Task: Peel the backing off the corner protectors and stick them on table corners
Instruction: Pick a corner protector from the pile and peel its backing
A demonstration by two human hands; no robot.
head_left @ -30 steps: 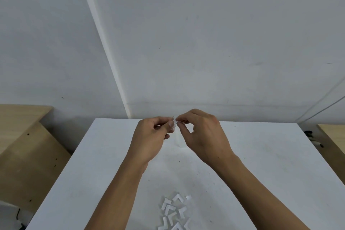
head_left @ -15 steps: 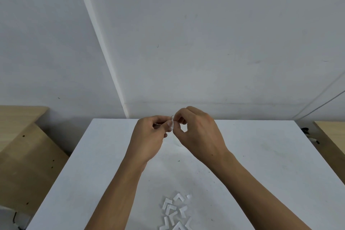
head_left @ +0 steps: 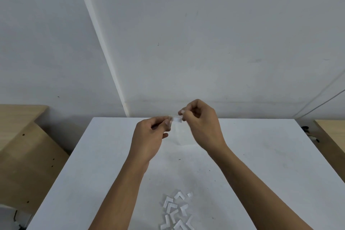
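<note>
A small whitish translucent corner protector [head_left: 176, 118] is held in the air above the far half of a white rectangular table [head_left: 261, 155], between the two hands. The left hand [head_left: 149, 138] pinches its left end between thumb and forefinger, and the right hand [head_left: 202, 125] pinches its right end in the same way. The remaining fingers of both hands are curled toward the palms. The piece is blurred and mostly covered by the fingertips, so its shape cannot be made out, nor whether backing and protector are apart. Both bare forearms enter from the lower edge, which cuts them off. On the near part of the table, between the forearms, lies a loose pile of white L-shaped corner protectors [head_left: 177, 213], with its nearest pieces cut off by the lower edge. A light wooden furniture piece [head_left: 22, 145] stands to the left of the table, and the edge of a second wooden surface [head_left: 332, 130] shows at far right; small dark items beside it are too small to identify. Behind the table rises a plain white wall [head_left: 205, 33], crossed by a slanting white trim strip [head_left: 100, 43] and, at right, a thin cable [head_left: 317, 99].
</note>
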